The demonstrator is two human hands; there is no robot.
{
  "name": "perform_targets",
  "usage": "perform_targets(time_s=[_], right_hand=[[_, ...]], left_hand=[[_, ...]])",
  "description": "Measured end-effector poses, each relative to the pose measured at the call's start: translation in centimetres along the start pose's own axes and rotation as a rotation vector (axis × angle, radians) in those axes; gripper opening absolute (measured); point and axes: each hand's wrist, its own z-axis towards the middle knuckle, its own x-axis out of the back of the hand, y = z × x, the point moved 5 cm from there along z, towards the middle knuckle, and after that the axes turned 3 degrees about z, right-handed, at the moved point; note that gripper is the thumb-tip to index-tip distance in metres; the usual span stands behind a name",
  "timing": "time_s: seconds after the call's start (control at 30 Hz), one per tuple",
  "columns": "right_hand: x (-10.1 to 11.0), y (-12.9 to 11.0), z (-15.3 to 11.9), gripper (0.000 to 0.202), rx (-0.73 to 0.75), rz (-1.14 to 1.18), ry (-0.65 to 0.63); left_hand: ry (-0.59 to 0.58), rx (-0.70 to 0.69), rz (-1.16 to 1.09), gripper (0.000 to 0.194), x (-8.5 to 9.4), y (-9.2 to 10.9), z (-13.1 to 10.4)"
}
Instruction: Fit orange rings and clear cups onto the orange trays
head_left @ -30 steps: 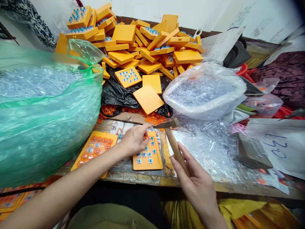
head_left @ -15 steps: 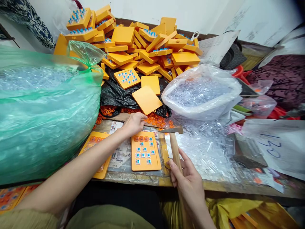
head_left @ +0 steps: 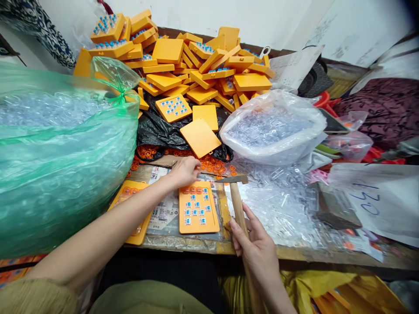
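My left hand (head_left: 186,171) reaches over the top edge of a yellow-orange panel (head_left: 196,227), close to a scatter of loose orange ring-shaped caps (head_left: 213,165). Its fingers are pinched together, and what they hold, if anything, is hidden. The panel lies flat with orange caps along its top row and several blue-and-clear switches (head_left: 195,212) below. In my right hand (head_left: 255,240) is a hammer (head_left: 238,205), gripped by its wooden handle, its thin metal head pointing left beside the panel. Partly behind my left forearm lies another panel (head_left: 141,229) bearing orange caps.
A big pile of similar panels (head_left: 168,50) rises at the back. On the left bulges a green plastic bag (head_left: 65,174) of clear parts. A white bag (head_left: 275,152) of clear pieces stands right, with loose clear pieces (head_left: 288,209) spread before it.
The view has shifted slightly. My left hand stays by the loose orange caps, its fingers a little more drawn in. My right hand keeps the hammer in nearly the same place.
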Motion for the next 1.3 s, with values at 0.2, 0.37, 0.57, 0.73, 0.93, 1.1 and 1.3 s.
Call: perform_targets(time_s=[0.2,0.37,0.57,0.73,0.93,1.1,1.3], right_hand=[[0.3,-1.5,0.2,0.056,0.187,-0.251,0.026],[0.3,-4.0,-0.3,0.044,0.449,-0.467,0.005],[0.0,-2.6,-0.4,0.043,0.353,-0.627,-0.118],[0.4,-0.7,0.1,0.053,0.165,-0.258,-0.002],[0.6,0.0,0.0,0.080,-0.018,0.072,0.083],[0.5,0.2,-0.2,0.079,-0.002,0.075,0.073],[0.6,0.4,-0.5,0.078,0.019,0.069,0.096]], left_hand=[[-0.030,-0.089,-0.139,0.040,-0.7,3.0,-3.7],[-0.016,-0.040,-0.179,0.045,-1.3,2.8,-4.2],[-0.021,0.003,-0.243,0.049,-1.2,3.1,-4.4],[-0.019,0.035,-0.169,0.033,0.1,1.3,-2.7],[0.162,0.177,0.065,0.025,3.0,-4.1,0.5],[0.147,0.217,0.101,0.022,2.8,-5.1,1.3],[0.105,0.152,0.098,0.015,2.3,-5.3,1.1]])
